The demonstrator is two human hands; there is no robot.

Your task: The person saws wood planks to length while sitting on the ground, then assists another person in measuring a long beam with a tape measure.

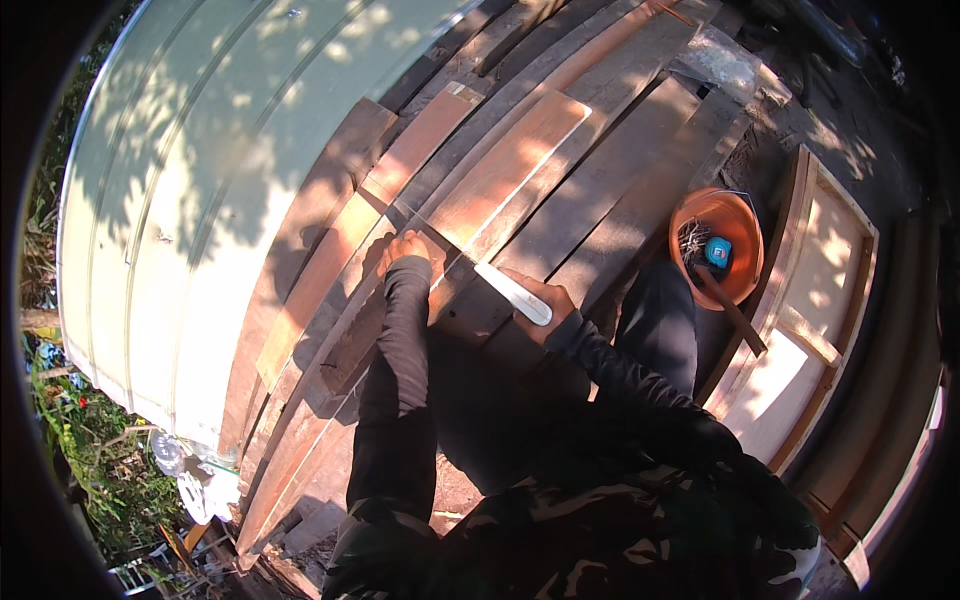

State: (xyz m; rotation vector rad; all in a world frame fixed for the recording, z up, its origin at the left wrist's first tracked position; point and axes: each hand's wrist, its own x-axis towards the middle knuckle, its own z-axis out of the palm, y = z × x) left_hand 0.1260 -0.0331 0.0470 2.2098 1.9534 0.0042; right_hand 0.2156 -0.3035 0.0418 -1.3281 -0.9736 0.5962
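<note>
My right hand (540,308) holds a white handle (512,290) of what looks like a handsaw, its thin blade (445,240) running up and left across a reddish-brown board (510,170). My left hand (408,255), fingers curled, grips the wood just left of the blade. Long planks (315,295) lie side by side beneath both hands, streaked with sun and shadow. The far end of the blade is hard to make out against the wood.
A pale ribbed metal sheet (150,280) borders the planks at left, with plants (55,430) beyond. Right of my leg are an orange bucket (745,280) holding nails, a blue tape measure (717,251) and a wooden-handled tool (740,325), and a framed wooden panel (830,250).
</note>
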